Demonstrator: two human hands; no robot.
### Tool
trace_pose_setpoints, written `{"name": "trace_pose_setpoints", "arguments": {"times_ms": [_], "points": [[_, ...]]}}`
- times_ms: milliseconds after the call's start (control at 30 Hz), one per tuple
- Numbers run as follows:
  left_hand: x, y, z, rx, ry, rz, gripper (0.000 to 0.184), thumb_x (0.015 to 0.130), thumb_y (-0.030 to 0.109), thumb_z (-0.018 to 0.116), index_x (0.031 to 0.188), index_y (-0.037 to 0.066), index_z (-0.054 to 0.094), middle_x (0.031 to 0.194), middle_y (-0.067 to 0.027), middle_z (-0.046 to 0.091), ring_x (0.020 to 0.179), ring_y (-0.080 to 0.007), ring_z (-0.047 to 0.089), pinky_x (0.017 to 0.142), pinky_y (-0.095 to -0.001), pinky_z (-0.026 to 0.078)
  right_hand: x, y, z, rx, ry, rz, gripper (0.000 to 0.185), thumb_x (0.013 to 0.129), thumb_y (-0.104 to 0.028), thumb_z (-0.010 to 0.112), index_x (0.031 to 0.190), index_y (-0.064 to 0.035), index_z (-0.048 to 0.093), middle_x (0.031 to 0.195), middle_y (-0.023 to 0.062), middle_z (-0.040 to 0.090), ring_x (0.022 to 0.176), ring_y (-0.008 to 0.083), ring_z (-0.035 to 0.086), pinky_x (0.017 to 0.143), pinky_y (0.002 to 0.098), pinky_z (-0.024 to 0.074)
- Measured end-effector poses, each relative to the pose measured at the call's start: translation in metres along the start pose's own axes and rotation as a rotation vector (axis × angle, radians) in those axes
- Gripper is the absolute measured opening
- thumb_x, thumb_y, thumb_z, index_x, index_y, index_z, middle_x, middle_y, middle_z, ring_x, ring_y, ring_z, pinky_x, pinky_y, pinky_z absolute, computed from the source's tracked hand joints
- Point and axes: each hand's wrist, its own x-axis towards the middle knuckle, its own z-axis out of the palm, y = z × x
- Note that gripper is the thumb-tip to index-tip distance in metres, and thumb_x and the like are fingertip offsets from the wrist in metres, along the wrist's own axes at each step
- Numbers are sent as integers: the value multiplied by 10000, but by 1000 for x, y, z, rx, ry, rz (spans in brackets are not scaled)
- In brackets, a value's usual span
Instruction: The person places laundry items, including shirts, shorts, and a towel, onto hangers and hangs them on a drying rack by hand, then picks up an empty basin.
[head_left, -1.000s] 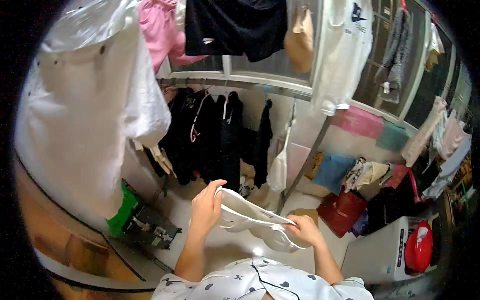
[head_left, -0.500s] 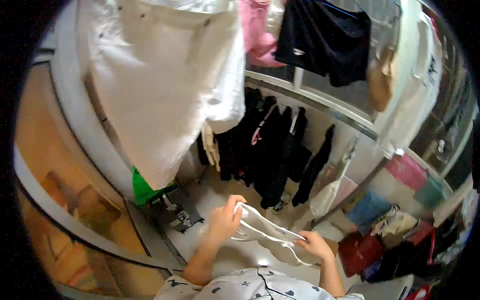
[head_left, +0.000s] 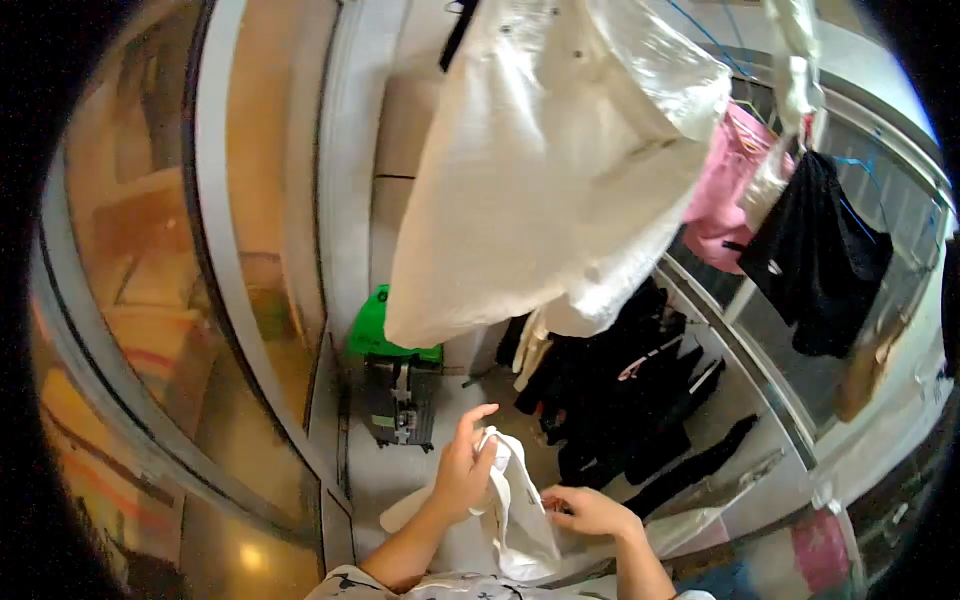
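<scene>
My left hand [head_left: 466, 472] is closed on the upper end of a white cloth item with thin straps [head_left: 525, 545], its index finger pointing up. The cloth hangs folded down in front of my body, and its exact kind is unclear. At its right edge, my right hand [head_left: 592, 514] has curled fingers that appear to pinch the edge; the fingertips are partly hidden. Above both hands hangs a large cream-white garment [head_left: 540, 190].
Dark clothes [head_left: 640, 390] hang low along the wall. Pink clothing [head_left: 725, 190] and black shorts [head_left: 825, 260] hang by the window. A dark suitcase [head_left: 398, 400] with a green bag [head_left: 370, 322] on it stands beyond my left hand. Glass sliding doors [head_left: 225, 200] are on the left.
My view has swung left, bringing the suitcase and doors further in. The white cloth, stretched sideways between my hands before, now hangs folded, with my hands closer together.
</scene>
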Motion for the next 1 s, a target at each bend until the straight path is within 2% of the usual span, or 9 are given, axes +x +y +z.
{"name": "trace_pose_setpoints", "arguments": {"times_ms": [67,133,333,467,633,733,867,933,1000], "points": [[-1,-2,-9,63,45,-2,374,922,60,500,1291,83,440,767,-38,603,675,-85,539,597,-238,420,27,-22,-17,33,-22,4,339,890,-164,601,1199,-36,550,1046,144,654,964,269,626,847,348,483],[2,-1,-23,102,68,-29,332,916,67,506,1247,78,486,771,-39,609,672,-90,543,599,-248,426,60,-34,-20,28,33,-166,416,874,-221,640,1206,-8,509,1097,186,624,1007,301,608,883,364,469],[30,-8,-84,227,213,-33,242,902,61,504,1134,64,572,854,-56,632,695,-111,568,623,-261,447,156,-71,1,50,12,-265,576,828,-365,691,1208,0,459,1170,244,557,1084,385,563,918,424,446],[62,-21,-117,227,314,7,238,901,77,499,1128,78,572,859,-98,647,646,-135,588,581,-287,451,212,-114,-17,-196,60,-244,576,764,-326,746,1129,25,472,1179,236,548,1077,401,539,894,411,452],[104,-23,-149,226,428,89,225,907,68,502,1120,65,573,920,-69,656,625,-106,538,540,-256,399,245,-155,-37,-323,373,-430,582,786,-196,693,1265,9,435,1272,202,495,1160,371,491,993,408,384],[126,-31,-160,193,434,88,232,907,62,506,1133,51,557,970,-47,635,665,-75,493,556,-230,359,273,-172,-52,163,326,-656,638,776,-142,684,1319,7,384,1325,175,460,1231,322,452,1042,396,338],[163,-38,-172,188,452,141,245,912,64,497,1149,37,559,1009,-44,611,763,-63,502,621,-214,376,318,-168,-69,496,273,-723,722,768,-69,660,1390,-9,298,1365,179,433,1270,286,428,1052,395,326],[190,-44,-177,228,497,231,261,917,65,491,1167,34,558,975,-39,609,764,-63,507,635,-210,385,342,-158,-81,607,316,-745,738,813,-173,664,1415,-10,269,1361,173,444,1234,296,470,1024,398,385],[212,-35,-177,148,472,125,294,910,56,492,1199,36,548,945,-35,598,807,-85,530,712,-222,411,350,-163,-108,787,356,-756,755,816,-210,653,1423,-12,249,1338,197,462,1196,303,506,1000,396,407]]}}
